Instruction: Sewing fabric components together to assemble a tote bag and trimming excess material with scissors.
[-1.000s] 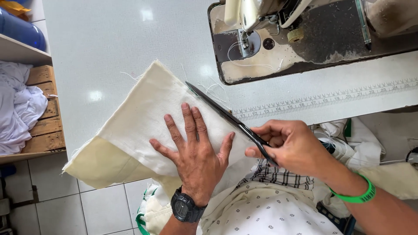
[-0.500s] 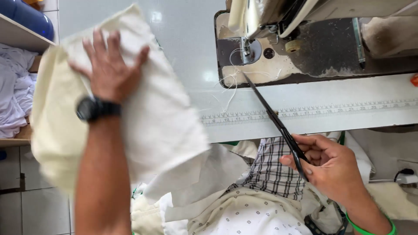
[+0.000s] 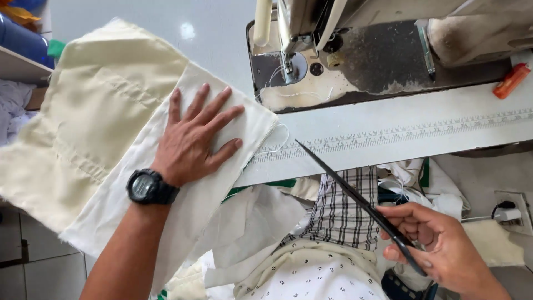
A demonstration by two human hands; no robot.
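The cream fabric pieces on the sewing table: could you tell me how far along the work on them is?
Done: the cream fabric pieces lie stacked, one showing a stitched seam. In hand: the left hand presses the top piece flat; the right hand holds closed scissors away from the cloth. Left: loose threads hang at the edge.

This is a sewing workshop, prob. a small tailoring place. An industrial sewing machine (image 3: 355,50) with worn, stained base is set into a white work table (image 3: 166,33), and a measuring tape (image 3: 400,133) is fixed along the table's front edge. Cream fabric pieces (image 3: 105,111) lie on the table, more cloth scraps are piled below, w/ folded textiles on a wood shelf (image 3: 16,66) at left. Floor is tiled
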